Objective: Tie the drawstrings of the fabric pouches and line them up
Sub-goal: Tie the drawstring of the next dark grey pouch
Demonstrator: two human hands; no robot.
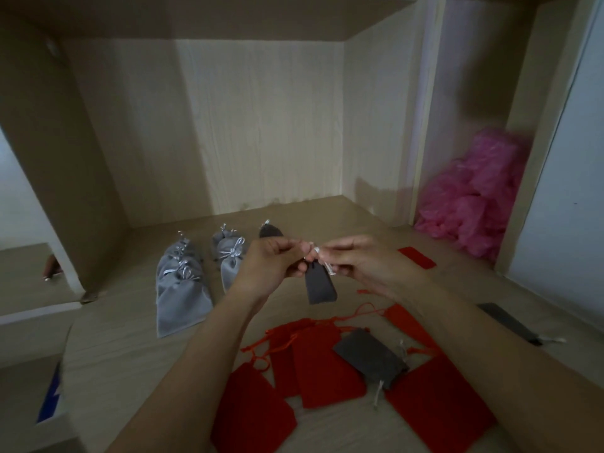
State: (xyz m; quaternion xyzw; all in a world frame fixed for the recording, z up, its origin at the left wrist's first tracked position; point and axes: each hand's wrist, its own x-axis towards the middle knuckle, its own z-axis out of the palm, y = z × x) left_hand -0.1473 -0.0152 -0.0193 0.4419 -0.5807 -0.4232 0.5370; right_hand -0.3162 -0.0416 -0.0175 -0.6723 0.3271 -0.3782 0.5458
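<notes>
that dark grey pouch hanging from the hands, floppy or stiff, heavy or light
Probably light: the dark grey pouch hangs from its white drawstring, which the left hand and right hand merely pinch. Likely soft and empty, as it hangs flat without bulging. It should not roll; the red pouches lie flat.

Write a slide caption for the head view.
Left hand and right hand pinch the white drawstring of a dark grey pouch; tied light grey pouches lie beyond.

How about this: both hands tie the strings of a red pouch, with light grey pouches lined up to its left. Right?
Not red: the head view shows the left hand and right hand tying the strings of a dark grey pouch. Light grey pouches are lined up to its left.
</notes>
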